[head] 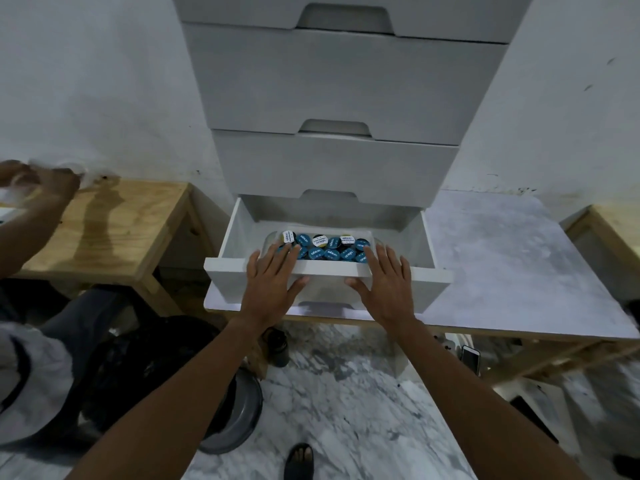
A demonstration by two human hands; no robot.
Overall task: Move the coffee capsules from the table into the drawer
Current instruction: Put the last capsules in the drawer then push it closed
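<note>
The bottom drawer (239, 233) of a white drawer unit stands pulled out on the grey table. Inside it lies a clear tray filled with several coffee capsules (323, 247), most with blue lids and a few white. My left hand (272, 278) lies flat on the drawer's front edge at the left, fingers spread and reaching over the tray's near rim. My right hand (384, 282) rests flat on the same front edge at the right. Neither hand holds anything.
The white drawer unit (332, 84) has its upper drawers shut. A grey-topped table (519, 265) extends to the right. A wooden side table (114, 230) stands at the left, where another person's hand (45, 181) works. A bag, a bottle and a phone lie on the marble floor.
</note>
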